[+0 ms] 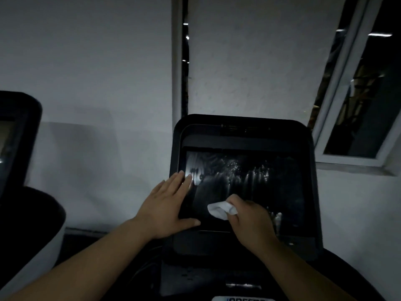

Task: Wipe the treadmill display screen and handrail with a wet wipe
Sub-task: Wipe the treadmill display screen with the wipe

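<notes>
My right hand (249, 216) pinches the soft, limp wet wipe (221, 210) bunched against the slick display screen (249, 181), while my left hand (167, 203) lies flat and open, bracing its left edge.

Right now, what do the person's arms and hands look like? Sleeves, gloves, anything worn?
Both forearms are bare as far as the frame shows: no sleeves. The left hand and right hand have no gloves, and no rings, watch or bands are visible in the dim light.

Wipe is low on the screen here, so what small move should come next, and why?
Probably sweep the right hand with the wet wipe up and rightward: pale streaks and droplets cover the upper display screen, while the left hand lies flat on its left edge.
</notes>
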Tool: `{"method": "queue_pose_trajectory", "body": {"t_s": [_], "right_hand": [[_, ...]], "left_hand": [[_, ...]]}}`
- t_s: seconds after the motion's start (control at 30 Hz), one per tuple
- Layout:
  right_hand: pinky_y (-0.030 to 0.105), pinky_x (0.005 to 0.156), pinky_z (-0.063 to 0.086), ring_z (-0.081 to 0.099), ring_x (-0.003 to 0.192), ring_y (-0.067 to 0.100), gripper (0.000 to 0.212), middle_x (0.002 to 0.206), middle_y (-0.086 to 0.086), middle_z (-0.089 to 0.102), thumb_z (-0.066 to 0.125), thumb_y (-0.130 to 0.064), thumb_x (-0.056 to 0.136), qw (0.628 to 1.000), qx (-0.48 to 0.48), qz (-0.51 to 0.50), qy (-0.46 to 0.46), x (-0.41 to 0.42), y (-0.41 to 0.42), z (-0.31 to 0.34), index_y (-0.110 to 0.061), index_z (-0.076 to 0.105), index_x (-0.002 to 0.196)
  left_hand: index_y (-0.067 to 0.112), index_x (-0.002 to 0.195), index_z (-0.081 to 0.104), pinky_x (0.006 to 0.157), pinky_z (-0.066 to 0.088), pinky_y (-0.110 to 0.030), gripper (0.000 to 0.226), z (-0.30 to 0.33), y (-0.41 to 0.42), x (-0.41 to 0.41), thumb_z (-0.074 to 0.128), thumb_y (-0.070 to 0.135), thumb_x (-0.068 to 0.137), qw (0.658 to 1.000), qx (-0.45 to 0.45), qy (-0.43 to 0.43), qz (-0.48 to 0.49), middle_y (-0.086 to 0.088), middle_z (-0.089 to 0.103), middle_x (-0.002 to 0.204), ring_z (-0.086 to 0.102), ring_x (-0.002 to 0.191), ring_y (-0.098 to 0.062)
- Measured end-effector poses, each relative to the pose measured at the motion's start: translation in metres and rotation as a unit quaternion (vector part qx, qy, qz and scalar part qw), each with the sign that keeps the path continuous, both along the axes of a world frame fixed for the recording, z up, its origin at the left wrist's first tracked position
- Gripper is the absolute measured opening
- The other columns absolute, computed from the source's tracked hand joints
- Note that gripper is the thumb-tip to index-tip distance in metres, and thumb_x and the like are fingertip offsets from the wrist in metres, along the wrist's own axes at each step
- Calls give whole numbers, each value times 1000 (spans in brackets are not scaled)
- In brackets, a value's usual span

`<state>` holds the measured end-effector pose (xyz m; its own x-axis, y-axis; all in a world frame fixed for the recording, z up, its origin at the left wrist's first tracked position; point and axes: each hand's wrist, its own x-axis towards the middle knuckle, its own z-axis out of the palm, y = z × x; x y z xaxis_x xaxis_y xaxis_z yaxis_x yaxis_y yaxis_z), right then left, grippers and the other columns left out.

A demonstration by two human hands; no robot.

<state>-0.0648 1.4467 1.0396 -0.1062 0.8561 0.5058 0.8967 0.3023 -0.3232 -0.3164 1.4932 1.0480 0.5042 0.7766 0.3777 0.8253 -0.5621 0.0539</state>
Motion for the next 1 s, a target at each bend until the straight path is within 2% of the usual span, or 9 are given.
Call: {"method": "queue_pose_trajectory", "body": {"t_s": [0.13, 0.27, 0.37, 0.47, 0.53, 0.6, 0.7, 0.77, 1.0], "right_hand": [[36, 57, 50, 65, 69, 25, 21, 83, 2, 71, 41, -31, 91, 999, 29, 21, -20, 1, 47, 11, -24, 58, 101], [30, 56, 41, 66, 68, 32, 26, 81, 9, 72, 68, -11, 81, 992, 110, 30, -53, -11, 97, 27, -19, 66, 106], [36, 75, 52, 72, 90, 30, 45, 98, 7, 77, 75, -3, 66, 970, 219, 68, -84, -27, 128, 44, -13, 72, 110], [39, 89, 53, 69, 109, 28, 31, 108, 7, 76, 59, -9, 74, 943, 280, 102, -147, -46, 156, 43, -9, 72, 102], [42, 96, 54, 66, 117, 31, 33, 117, 13, 73, 58, -10, 78, 940, 239, 109, -217, -51, 169, 20, -7, 71, 108], [48, 110, 45, 48, 138, 36, 49, 142, 23, 56, 61, -17, 86, 941, 148, 103, -287, -54, 169, -12, 0, 59, 132], [49, 124, 22, 11, 155, 35, 74, 164, 23, 20, 39, -51, 99, 947, 62, 100, -299, -52, 148, -41, -2, 30, 154], [49, 125, 17, 4, 155, 32, 78, 166, 21, 13, 29, -60, 101, 942, 61, 106, -312, -51, 135, -47, -6, 24, 157], [44, 124, 19, 17, 153, 34, 58, 163, 20, 28, 36, -27, 101, 939, 99, 80, -318, -58, 136, -54, -9, 30, 156]], "left_hand": [[22, 162, -6, 127, 2, -36, 101, -14, 30, -4, 38, 78, 91, 999, 30, 16, 17, -2, -12, 169, -9, 156, -16], [15, 163, 3, 126, 2, -33, 82, -30, 51, -5, 23, 62, 99, 998, 55, 36, 24, -4, 1, 171, -3, 157, -16], [9, 162, 20, 126, 21, -40, 71, -39, 68, -10, 27, 48, 102, 995, 81, 45, 27, -10, 20, 169, 17, 156, -22], [5, 158, 32, 123, 21, -40, 66, -49, 85, -17, 34, 42, 104, 991, 111, 78, 11, -14, 31, 165, 27, 153, -27], [4, 157, 32, 123, 23, -43, 65, -56, 93, -23, 34, 42, 105, 985, 134, 111, -3, -15, 30, 165, 24, 154, -28], [5, 160, 25, 125, 24, -46, 65, -61, 99, -30, 32, 43, 107, 981, 135, 138, -12, -14, 21, 167, 15, 157, -27], [7, 162, 16, 127, 20, -47, 68, -67, 105, -37, 33, 44, 108, 979, 139, 151, -20, -13, 13, 170, 6, 158, -26], [6, 162, 17, 126, 20, -48, 69, -68, 108, -37, 37, 44, 108, 979, 143, 143, -30, -14, 13, 170, 6, 158, -26], [5, 161, 18, 125, 23, -49, 72, -70, 117, -41, 37, 49, 107, 978, 154, 134, -44, -15, 15, 169, 8, 158, -26]]}}
